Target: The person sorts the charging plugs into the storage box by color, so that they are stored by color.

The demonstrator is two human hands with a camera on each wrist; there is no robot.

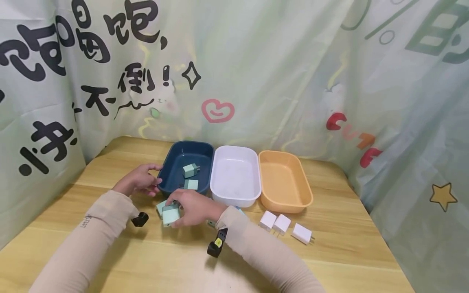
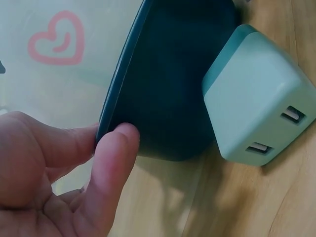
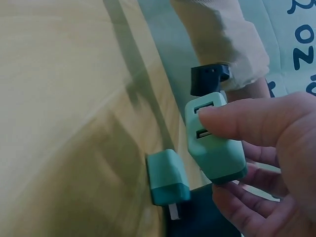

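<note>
My left hand [image 1: 143, 180] pinches the left rim of a dark blue tray [image 2: 168, 84] between thumb and finger. Inside that tray lie two mint green chargers, one toward the middle [image 1: 189, 171] and one near the front [image 1: 191, 185]. In front of it, my right hand [image 1: 196, 206] grips another mint green charger [image 3: 215, 138] above the table, its thumb lying over the USB ports. Close behind the held one, a further green charger [image 3: 168, 177] rests on the table by the tray, partly hidden in the head view.
To the right of the blue tray stand a white tray [image 1: 236, 199] and an orange tray [image 1: 286, 205]. Three white chargers [image 1: 302, 233] lie in front of the orange one. Small items are partly covered by my right wrist. A printed curtain [image 1: 264, 81] surrounds the table.
</note>
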